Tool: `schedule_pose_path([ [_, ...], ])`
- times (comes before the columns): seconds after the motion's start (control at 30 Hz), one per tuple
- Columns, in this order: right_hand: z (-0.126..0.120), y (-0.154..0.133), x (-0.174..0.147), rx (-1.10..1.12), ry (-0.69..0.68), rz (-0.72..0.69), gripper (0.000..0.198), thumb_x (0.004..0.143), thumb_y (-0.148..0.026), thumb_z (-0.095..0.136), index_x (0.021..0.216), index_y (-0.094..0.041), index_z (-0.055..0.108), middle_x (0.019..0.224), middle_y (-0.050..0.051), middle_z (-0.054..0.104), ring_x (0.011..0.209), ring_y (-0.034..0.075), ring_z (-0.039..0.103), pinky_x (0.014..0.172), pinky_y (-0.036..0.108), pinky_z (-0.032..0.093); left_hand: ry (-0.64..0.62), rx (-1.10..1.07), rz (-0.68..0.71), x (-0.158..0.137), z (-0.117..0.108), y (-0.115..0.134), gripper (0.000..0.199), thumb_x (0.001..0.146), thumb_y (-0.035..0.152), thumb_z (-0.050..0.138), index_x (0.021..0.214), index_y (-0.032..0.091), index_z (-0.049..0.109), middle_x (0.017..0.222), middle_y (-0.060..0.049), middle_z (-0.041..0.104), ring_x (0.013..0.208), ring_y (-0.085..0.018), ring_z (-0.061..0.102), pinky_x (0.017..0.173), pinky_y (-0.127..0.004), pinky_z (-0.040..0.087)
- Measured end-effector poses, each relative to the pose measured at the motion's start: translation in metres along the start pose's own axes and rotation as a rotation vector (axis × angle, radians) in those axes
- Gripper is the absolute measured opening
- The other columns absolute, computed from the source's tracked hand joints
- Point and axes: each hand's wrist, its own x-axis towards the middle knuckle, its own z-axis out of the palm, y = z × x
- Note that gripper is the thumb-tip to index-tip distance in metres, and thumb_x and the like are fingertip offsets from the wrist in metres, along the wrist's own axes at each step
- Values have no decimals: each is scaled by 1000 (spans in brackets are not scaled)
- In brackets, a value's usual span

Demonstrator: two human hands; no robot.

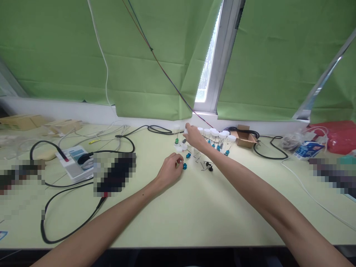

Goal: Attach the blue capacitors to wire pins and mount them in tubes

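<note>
My left hand [170, 170] rests on the table with its fingers curled together. A small blue knob-like piece [185, 166] is at its fingertips, and a second blue piece [188, 155] lies just beyond. My right hand [195, 137] reaches farther forward, its fingers closed around the white-capped top of a small clear vial [184, 141], mostly hidden by the hand. Left of it stands another clear vial [177, 140] with a green piece inside. Loose white caps [181, 148] lie near it. To the right, several white-capped vials [222, 139] hold blue pieces on thin metal stems.
Small metal hex keys [197, 158] and black knobs [210, 168] lie under my right forearm. An open cardboard box [244, 138] sits behind the vials. On the left are a white power strip [75, 163] and black cables [46, 222]; a red bag [336, 137] is at far right.
</note>
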Motion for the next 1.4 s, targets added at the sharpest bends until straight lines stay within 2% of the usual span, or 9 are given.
schedule_pose_path([
  [0.4,-11,1,9,-45,-74,46,21,89,-20,53,109,-17,48,96,14,57,81,28,60,61,34,44,-9,-7,1,-1,1,2,16,85,20,47,86,18,62,82,-3,58,67,-15,52,63,-29,42],
  [0.6,-9,1,15,-48,-63,57,26,90,-20,53,115,-16,50,109,17,55,98,30,58,74,37,46,-7,0,7,-1,1,1,16,84,20,47,85,18,63,81,-3,59,66,-15,52,62,-29,42],
  [1.07,-1,-3,27,-70,-78,92,33,91,-23,50,123,-15,49,117,18,56,103,30,57,81,38,46,-9,8,5,0,2,0,16,85,21,47,86,18,63,82,-3,59,64,-14,51,62,-29,43],
  [1.4,-3,4,32,-29,-79,26,39,86,-18,54,124,-11,49,118,19,58,114,32,51,89,39,44,-11,3,14,-1,2,-1,17,84,21,47,87,18,63,82,-4,59,63,-14,51,62,-30,43],
])
